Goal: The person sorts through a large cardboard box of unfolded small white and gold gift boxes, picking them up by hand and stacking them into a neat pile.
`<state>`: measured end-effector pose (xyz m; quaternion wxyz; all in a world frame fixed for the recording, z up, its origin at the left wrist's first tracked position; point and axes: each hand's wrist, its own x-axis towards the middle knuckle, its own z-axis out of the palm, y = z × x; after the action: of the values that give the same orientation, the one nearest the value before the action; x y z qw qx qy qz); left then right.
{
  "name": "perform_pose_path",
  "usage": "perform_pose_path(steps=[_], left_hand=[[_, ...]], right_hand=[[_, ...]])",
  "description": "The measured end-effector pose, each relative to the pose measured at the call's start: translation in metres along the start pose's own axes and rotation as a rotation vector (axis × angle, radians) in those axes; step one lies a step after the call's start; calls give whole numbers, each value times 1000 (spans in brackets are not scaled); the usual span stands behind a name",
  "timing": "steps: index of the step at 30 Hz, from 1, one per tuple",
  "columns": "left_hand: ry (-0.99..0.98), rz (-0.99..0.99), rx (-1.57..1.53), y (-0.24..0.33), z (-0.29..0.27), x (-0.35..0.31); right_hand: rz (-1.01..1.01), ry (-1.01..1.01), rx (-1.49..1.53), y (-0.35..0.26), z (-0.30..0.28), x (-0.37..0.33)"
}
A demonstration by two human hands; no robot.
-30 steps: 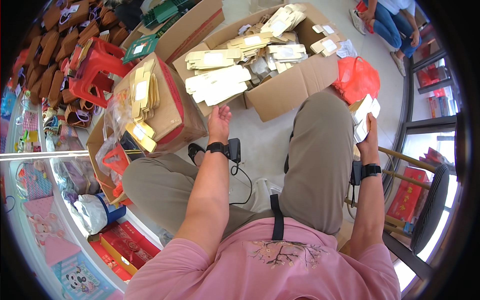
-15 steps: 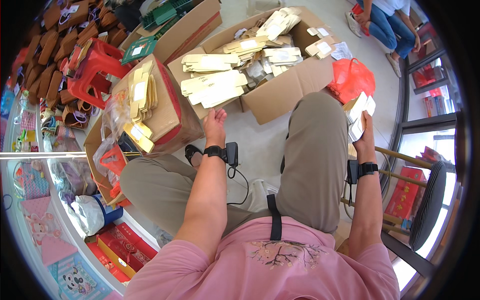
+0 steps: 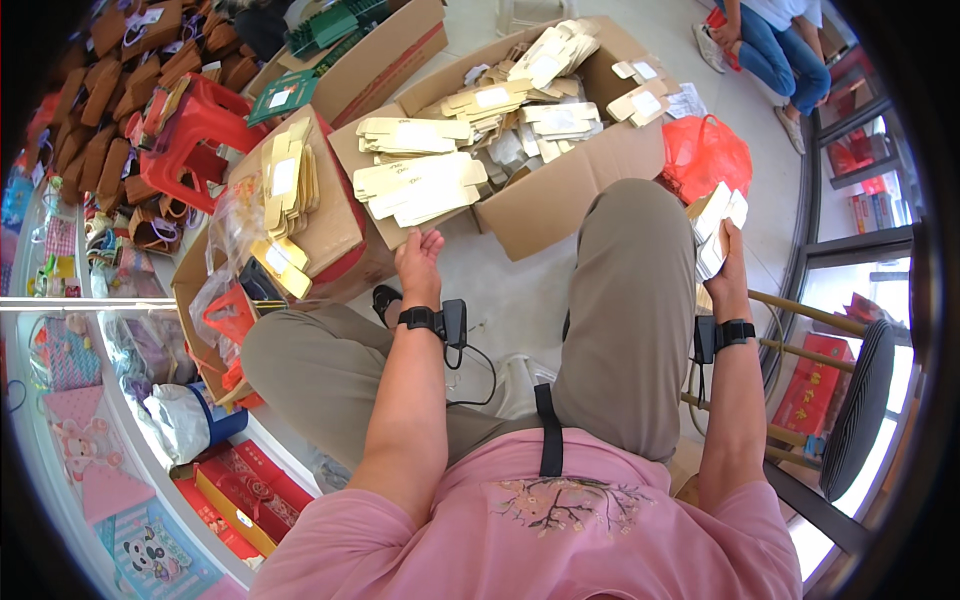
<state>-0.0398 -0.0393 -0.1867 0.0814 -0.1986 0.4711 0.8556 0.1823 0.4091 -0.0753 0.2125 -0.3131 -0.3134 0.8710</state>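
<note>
- The right hand (image 3: 728,262) closes its grip on a stack of flat cream cards (image 3: 716,228), fingers wrapped round the lower end so the stack fans up and away from the palm, beside the right knee.
- The left hand (image 3: 418,262) is empty, its grip spread with the palm turned up, held low between the knees.
- Just beyond the left fingertips stands a large open cardboard box (image 3: 560,190); its near wall nearly touches that hand.
- Inside that box lie bundles of flat pale-yellow folded cartons (image 3: 420,180), each with a small white oblong patch, the nearest bundle just above the left hand.
- Left of the left hand a smaller brown box (image 3: 330,225) with a red side carries more yellow cartons (image 3: 285,185) standing on edge, with loose clear plastic wrap (image 3: 235,225) at their side.
- Beyond the right hand a red plastic bag (image 3: 705,155) sits on the floor, against the big box's corner.
- Far to the left of both hands are a red plastic stool (image 3: 195,130) and heaps of brown bags (image 3: 110,150).
- A black band with a small device sits on each wrist.
- Another person's legs in blue jeans (image 3: 775,50) show well beyond the right hand.
</note>
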Motion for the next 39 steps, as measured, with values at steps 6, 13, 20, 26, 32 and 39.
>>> perform_pose_path(steps=[6, 13, 20, 26, 32, 39], left_hand=[[0, 4, 24, 6, -4, -5], [-12, 11, 38, 10, -6, -8], [15, 15, 47, 12, -8, -11], [16, 25, 72, 17, -9, -16], [2, 42, 62, 19, -7, -16], [47, 34, 38, 20, -10, -14]], right_hand=[[28, -12, -4, 3, -8, 6], [31, -15, 19, 8, -12, 9], [33, 5, 7, 9, -19, 9], [43, 9, 2, 13, -25, 8], [63, -8, -12, 14, -27, 11], [91, -9, -12, 17, -24, 17]])
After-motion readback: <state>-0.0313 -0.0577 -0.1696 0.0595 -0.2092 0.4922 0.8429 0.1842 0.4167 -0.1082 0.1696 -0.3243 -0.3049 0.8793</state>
